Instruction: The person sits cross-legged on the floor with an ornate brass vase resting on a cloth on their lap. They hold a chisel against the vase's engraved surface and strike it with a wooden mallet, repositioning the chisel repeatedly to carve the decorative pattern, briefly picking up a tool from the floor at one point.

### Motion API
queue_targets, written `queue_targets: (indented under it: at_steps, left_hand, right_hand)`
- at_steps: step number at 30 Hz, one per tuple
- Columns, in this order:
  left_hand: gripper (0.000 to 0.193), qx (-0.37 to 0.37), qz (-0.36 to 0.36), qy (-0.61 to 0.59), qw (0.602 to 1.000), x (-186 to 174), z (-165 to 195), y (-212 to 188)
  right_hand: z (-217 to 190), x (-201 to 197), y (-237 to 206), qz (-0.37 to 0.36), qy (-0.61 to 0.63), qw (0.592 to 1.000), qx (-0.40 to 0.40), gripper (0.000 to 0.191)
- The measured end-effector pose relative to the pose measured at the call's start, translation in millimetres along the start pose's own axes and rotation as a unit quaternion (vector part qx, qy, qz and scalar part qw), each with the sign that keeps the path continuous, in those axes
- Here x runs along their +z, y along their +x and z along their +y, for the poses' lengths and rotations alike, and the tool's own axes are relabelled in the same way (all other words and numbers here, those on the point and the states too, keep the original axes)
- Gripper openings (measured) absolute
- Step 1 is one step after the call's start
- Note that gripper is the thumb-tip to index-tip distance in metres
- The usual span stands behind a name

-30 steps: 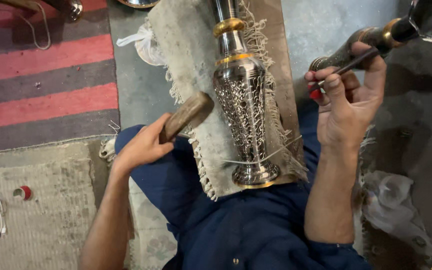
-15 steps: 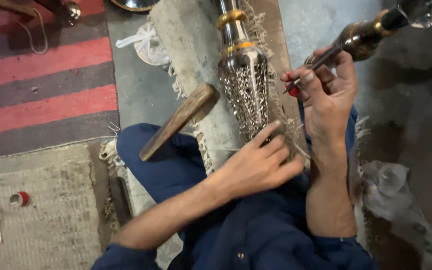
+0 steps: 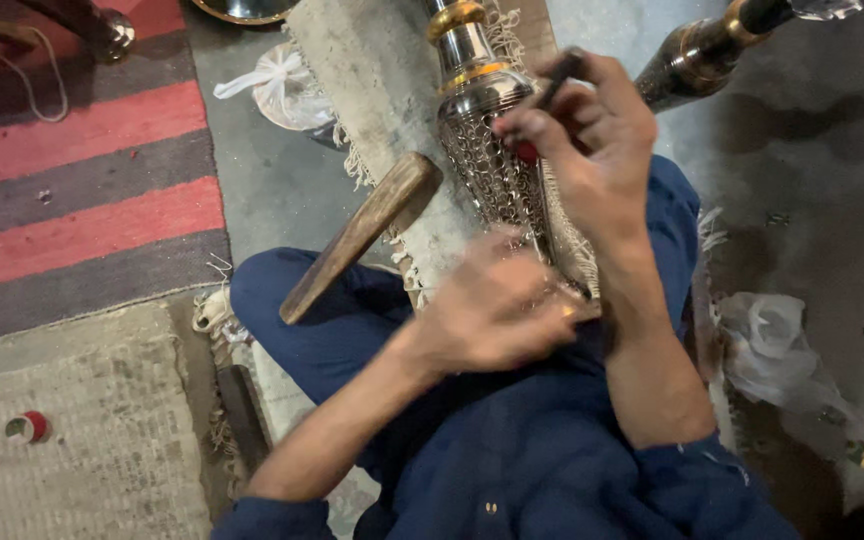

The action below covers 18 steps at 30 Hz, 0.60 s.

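My left hand (image 3: 497, 310) lies curled over the foot of the engraved metal vase (image 3: 497, 165), fingers pressed together around its base; the motion blur there means I cannot tell how firm that hold is. The vase lies on its side across my lap on a frayed cloth (image 3: 382, 90), its neck pointing to 12 o'clock. My right hand (image 3: 587, 130) pinches a thin dark tool (image 3: 557, 80) with a red end, tip set against the patterned belly of the vase at about 1 o'clock from my left hand. The wooden mallet (image 3: 357, 240) leans untouched against my knee at 9 o'clock from the vase.

The risk I judge greatest is the vase rolling on the cloth: it is round, and if my left hand slackens, the tool tip could skate across the pattern and scratch it. The mallet could also slide off my leg onto the floor.

Against the picture from 0.5 s back, my right hand has come down from the dark vessel (image 3: 712, 50) at 2 o'clock and now sits on the vase body. 1 s back, my left hand held the mallet; now it has let go and grips the vase's foot.
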<state>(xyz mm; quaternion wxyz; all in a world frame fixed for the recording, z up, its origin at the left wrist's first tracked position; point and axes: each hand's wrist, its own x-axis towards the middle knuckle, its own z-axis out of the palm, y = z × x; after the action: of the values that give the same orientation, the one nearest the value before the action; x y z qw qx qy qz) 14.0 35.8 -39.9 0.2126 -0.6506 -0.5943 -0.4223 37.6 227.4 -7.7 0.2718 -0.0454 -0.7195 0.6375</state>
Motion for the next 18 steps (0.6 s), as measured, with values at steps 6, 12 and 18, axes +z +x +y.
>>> queue_targets:
  at_steps: [6, 12, 18]
  left_hand:
    - [0.061, -0.389, -0.075, 0.031, 0.918, -86.4, -59.2, -61.0]
    - [0.056, -0.561, -0.227, -0.111, 0.788, -102.9, -81.4, -89.2]
    - [0.06, -0.382, -0.107, -0.109, 0.912, -130.3, -97.4, -23.2]
  right_hand:
    - [1.3, 8.4, 4.6, -0.032, -0.031, 0.998, -0.052, 0.036]
    - [0.9, 9.9, -0.9, -0.007, -0.05, 0.998, -0.047, 0.037]
    - [2.8, 6.8, -3.1, -0.008, -0.07, 0.996, -0.061, 0.032]
